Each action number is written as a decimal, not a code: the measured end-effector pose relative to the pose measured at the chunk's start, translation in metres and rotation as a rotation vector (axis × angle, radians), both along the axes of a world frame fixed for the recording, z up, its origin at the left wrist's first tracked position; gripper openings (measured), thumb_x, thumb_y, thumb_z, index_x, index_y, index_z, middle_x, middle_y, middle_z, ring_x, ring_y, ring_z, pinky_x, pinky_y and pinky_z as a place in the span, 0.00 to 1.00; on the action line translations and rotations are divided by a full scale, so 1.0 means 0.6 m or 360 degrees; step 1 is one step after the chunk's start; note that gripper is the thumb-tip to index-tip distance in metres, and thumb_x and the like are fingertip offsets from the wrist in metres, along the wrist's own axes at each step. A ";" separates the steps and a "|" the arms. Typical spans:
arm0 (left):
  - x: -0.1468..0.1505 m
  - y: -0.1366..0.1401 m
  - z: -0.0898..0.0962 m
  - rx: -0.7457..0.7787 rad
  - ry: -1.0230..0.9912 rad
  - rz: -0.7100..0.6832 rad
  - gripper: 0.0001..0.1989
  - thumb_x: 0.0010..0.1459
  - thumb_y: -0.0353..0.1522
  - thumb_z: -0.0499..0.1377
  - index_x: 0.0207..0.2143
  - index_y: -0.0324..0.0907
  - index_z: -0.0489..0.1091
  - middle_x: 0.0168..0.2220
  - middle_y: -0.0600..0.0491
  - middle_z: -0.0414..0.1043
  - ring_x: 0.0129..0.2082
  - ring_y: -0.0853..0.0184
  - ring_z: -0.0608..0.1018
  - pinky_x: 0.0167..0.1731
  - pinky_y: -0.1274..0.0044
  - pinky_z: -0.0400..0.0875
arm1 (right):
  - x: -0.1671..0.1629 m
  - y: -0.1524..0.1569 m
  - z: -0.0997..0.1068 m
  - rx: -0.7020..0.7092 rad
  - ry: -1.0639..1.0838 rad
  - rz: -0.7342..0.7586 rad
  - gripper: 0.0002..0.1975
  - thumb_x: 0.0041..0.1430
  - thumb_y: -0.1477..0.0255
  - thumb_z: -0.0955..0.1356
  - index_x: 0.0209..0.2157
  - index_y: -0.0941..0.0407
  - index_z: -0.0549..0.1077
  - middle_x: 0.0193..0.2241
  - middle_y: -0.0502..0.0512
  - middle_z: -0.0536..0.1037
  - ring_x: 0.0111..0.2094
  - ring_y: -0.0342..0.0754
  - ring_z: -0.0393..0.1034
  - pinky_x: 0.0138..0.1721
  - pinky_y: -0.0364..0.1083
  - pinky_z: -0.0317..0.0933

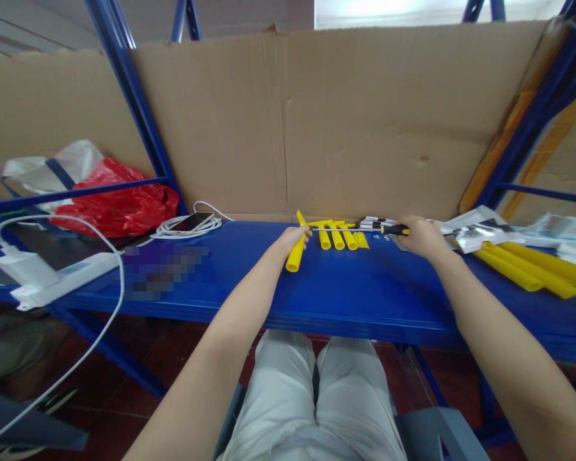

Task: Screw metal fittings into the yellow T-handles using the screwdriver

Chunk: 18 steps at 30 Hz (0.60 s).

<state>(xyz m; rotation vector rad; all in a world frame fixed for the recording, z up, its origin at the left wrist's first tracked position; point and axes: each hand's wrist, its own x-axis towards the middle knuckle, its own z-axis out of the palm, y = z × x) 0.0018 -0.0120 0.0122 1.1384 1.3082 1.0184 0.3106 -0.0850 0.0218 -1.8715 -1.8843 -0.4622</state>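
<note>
My left hand (288, 239) is closed around a yellow plastic tube (296, 253) with a crosspiece near its top, tilted above the blue table. In my right hand (420, 235) is the dark handle of a screwdriver (394, 229). Its long thin shaft points left, and its tip reaches the crosspiece of the tube; whether it sits on a screw is too small to tell. Between my hands several similar yellow tube pieces (336, 239) lie in a row on the table. Small yellow parts (361, 240) lie at the right end of that row.
Longer yellow tubes (528, 269) and clear plastic bags (489, 234) lie on the right of the blue table (345, 294). A cardboard panel (345, 121) stands behind. At left are a red bag (120, 198), coiled white cable (187, 225) and a power strip (72, 275).
</note>
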 end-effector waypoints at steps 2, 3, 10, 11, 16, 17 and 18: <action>0.000 0.000 0.002 -0.0008 -0.0007 -0.0022 0.08 0.58 0.28 0.58 0.40 0.38 0.74 0.16 0.57 0.65 0.12 0.72 0.65 0.14 0.81 0.60 | 0.002 0.001 -0.001 0.0000 -0.0014 0.0002 0.18 0.54 0.68 0.65 0.45 0.49 0.79 0.43 0.60 0.80 0.49 0.63 0.70 0.46 0.57 0.61; 0.000 0.000 0.003 -0.0017 -0.0025 -0.0034 0.08 0.59 0.27 0.57 0.40 0.37 0.74 0.16 0.57 0.64 0.12 0.73 0.64 0.14 0.82 0.60 | 0.002 0.001 -0.001 -0.0002 -0.0023 -0.0001 0.18 0.54 0.69 0.65 0.45 0.49 0.79 0.44 0.59 0.80 0.49 0.63 0.69 0.45 0.57 0.61; -0.002 -0.001 0.009 -0.0102 -0.0157 -0.0107 0.08 0.60 0.26 0.53 0.39 0.37 0.72 0.15 0.59 0.61 0.10 0.75 0.61 0.11 0.83 0.56 | 0.003 -0.001 0.002 -0.0007 -0.0070 -0.0035 0.19 0.54 0.70 0.64 0.46 0.50 0.79 0.45 0.61 0.80 0.49 0.64 0.69 0.45 0.57 0.60; -0.001 -0.002 0.009 -0.0097 -0.0142 -0.0094 0.08 0.60 0.25 0.53 0.39 0.37 0.72 0.14 0.59 0.60 0.10 0.75 0.61 0.11 0.83 0.55 | 0.003 -0.002 0.002 0.0001 -0.0074 -0.0032 0.19 0.54 0.70 0.64 0.46 0.49 0.79 0.44 0.61 0.80 0.49 0.64 0.69 0.45 0.57 0.60; 0.002 -0.009 0.009 -0.0046 -0.0082 -0.0045 0.07 0.61 0.25 0.53 0.37 0.37 0.71 0.14 0.59 0.61 0.10 0.74 0.62 0.12 0.83 0.57 | 0.000 -0.004 0.003 -0.0026 -0.0079 -0.0047 0.18 0.54 0.69 0.65 0.46 0.51 0.79 0.44 0.63 0.80 0.48 0.66 0.69 0.46 0.59 0.59; 0.002 -0.011 0.009 -0.0036 -0.0069 -0.0041 0.07 0.61 0.25 0.53 0.36 0.37 0.71 0.14 0.59 0.61 0.10 0.74 0.62 0.12 0.83 0.57 | -0.001 -0.005 0.004 -0.0034 -0.0074 -0.0051 0.18 0.54 0.69 0.65 0.45 0.51 0.80 0.44 0.64 0.80 0.48 0.66 0.69 0.46 0.59 0.59; 0.003 -0.013 0.009 -0.0026 -0.0048 -0.0038 0.07 0.61 0.25 0.53 0.35 0.37 0.71 0.14 0.59 0.61 0.10 0.74 0.62 0.12 0.83 0.57 | -0.001 -0.005 0.004 -0.0036 -0.0068 -0.0052 0.18 0.54 0.69 0.65 0.45 0.51 0.80 0.44 0.64 0.80 0.48 0.66 0.69 0.46 0.59 0.59</action>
